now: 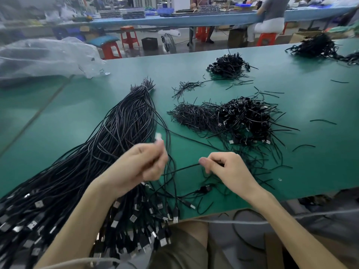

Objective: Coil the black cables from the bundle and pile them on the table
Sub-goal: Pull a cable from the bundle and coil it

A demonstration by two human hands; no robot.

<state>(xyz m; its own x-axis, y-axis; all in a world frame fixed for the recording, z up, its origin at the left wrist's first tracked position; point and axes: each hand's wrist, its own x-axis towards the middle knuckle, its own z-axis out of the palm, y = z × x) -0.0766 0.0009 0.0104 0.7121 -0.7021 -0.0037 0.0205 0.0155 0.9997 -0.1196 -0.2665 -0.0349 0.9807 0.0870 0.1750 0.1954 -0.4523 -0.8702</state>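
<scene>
Head view, looking down over a green table [310,152]. Left hand [139,166] motion-blurred, fingers curled round a black cable [182,168], a pale tip showing above the knuckles. Right hand [227,169] pinching the same cable between thumb and curled fingers, just above the table. Uncoiled bundle [120,133] lying to the left, plugs hanging over the near edge. Coiled pile [246,119] to its right, smaller pile [227,65] farther back. Plug markings too small to read.

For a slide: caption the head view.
Left hand and right hand pinch a thin black cable over the green table, beside the long black bundle.
</scene>
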